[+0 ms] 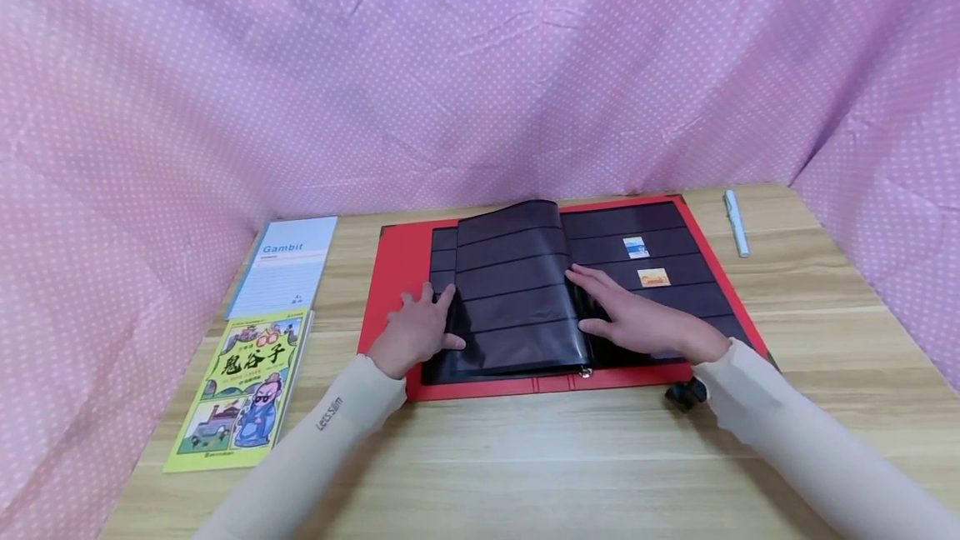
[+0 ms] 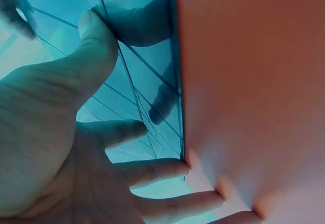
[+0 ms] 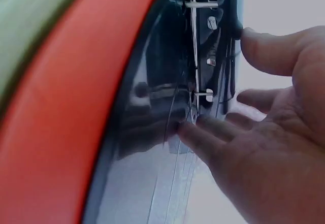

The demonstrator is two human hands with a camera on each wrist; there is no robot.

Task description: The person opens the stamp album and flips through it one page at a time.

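A red stamp album (image 1: pixel 397 273) lies spread on the table, with black pocket pages. One black page (image 1: pixel 510 282) bows upward near the rings and lies over toward the left. Two small stamps, one blue and white (image 1: pixel 636 247) and one orange (image 1: pixel 652 277), sit in the right-hand page. My left hand (image 1: pixel 416 330) has its fingers spread at the left pages' outer edge, some fingertips on the red cover in the left wrist view. Beside the metal rings (image 3: pixel 203 4), my right hand (image 1: pixel 637 315) has its fingers extended at the turned page's inner side. Neither hand grips anything.
At the left, a pale Gambit notebook (image 1: pixel 285 265) lies behind a yellow-green comic-style book (image 1: pixel 240 390). A light blue pen (image 1: pixel 737 223) lies at the back right. A small black object (image 1: pixel 686 395) is by the right wrist. Pink dotted cloth (image 1: pixel 480 82) hangs behind the table.
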